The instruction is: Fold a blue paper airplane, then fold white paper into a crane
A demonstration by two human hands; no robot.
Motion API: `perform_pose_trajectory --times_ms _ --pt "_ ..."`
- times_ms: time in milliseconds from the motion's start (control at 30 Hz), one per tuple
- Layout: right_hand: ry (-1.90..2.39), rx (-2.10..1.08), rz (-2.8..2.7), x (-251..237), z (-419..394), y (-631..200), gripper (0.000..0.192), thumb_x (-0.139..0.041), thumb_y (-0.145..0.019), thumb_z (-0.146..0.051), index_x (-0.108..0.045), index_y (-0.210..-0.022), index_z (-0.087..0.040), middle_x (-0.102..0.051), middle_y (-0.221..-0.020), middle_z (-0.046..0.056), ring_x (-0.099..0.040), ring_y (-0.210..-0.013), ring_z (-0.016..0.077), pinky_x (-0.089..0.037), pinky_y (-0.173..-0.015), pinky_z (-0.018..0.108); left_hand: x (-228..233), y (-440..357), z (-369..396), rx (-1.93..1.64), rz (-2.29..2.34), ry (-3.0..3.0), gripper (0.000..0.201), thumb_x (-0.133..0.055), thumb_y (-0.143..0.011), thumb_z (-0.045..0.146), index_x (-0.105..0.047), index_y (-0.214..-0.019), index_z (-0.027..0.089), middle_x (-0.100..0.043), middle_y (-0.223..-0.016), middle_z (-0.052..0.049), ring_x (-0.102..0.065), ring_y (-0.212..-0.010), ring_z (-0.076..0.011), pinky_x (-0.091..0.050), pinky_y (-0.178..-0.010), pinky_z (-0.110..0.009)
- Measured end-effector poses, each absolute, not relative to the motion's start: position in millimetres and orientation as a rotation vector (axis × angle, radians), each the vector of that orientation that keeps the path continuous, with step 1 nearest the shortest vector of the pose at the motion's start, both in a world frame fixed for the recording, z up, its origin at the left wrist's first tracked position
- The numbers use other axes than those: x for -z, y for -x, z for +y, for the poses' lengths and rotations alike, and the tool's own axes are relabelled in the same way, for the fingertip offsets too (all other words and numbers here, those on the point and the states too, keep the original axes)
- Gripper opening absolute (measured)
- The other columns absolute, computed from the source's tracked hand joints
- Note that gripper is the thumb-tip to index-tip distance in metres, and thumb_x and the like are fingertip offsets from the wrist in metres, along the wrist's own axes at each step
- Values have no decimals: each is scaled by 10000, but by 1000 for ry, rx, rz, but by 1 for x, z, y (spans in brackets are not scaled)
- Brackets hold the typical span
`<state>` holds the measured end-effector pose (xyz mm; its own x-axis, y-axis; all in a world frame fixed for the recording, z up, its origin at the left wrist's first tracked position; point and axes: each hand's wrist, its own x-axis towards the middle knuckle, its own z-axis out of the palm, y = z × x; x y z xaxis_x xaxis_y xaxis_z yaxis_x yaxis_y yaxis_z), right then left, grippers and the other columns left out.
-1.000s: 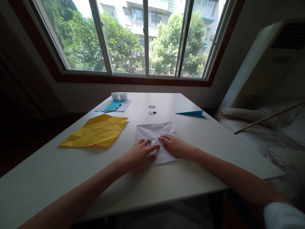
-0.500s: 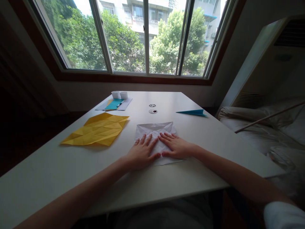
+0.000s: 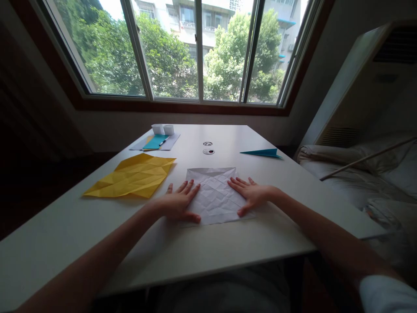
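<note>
A creased sheet of white paper [image 3: 216,193] lies on the table in front of me, its surface crossed by many fold lines. On its left side rests my left hand [image 3: 180,201], fingers spread and flat, partly over the paper's edge. My right hand [image 3: 250,195] is also open, with its fingertips and thumb on the paper's right side. Neither hand grips anything. Both hands hide parts of the side edges.
Left of the paper is a crumpled yellow sheet [image 3: 133,176]. A blue paper plane [image 3: 263,152] lies at the back right. White cups [image 3: 157,129], blue paper [image 3: 155,141] and a pen [image 3: 164,141] sit at the back left of the white table [image 3: 156,256].
My hands have moved apart, from side by side at the paper's middle out to its left and right edges. The paper's creased centre is now uncovered.
</note>
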<state>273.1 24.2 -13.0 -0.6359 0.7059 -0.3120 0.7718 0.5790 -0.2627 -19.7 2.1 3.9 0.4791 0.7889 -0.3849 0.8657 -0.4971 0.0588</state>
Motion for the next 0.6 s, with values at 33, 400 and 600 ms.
perform_pose_trajectory --times_ms 33,400,600 --pt "-1256 575 2615 12 25 -276 1205 -567 -546 -752 58 -1422 -210 68 -1490 111 67 -1348 355 43 -1036 598 -6 24 4 477 1439 -2464 1145 -460 -613 782 48 -1422 151 99 -1450 -200 44 -1339 -382 -6 -973 -670" --pt "-1295 528 2736 8 28 -286 1083 -621 -516 -722 -228 -1413 -260 -171 -1484 103 -27 -1347 386 -86 -1051 591 -10 43 13 253 1409 -2507 867 -390 -720 730 -267 -1385 187 -209 -1461 -166 -206 -1319 -351 -143 -1022 -573" --pt "-1444 210 2952 8 31 -265 498 -468 -780 -603 -585 -1025 -185 -509 -1256 133 -290 -1298 302 -208 -1044 526 -4 21 24 -141 1473 -2721 474 -328 -851 585 -569 -848 177 -586 -983 -95 -537 -927 -247 -374 -877 -426"
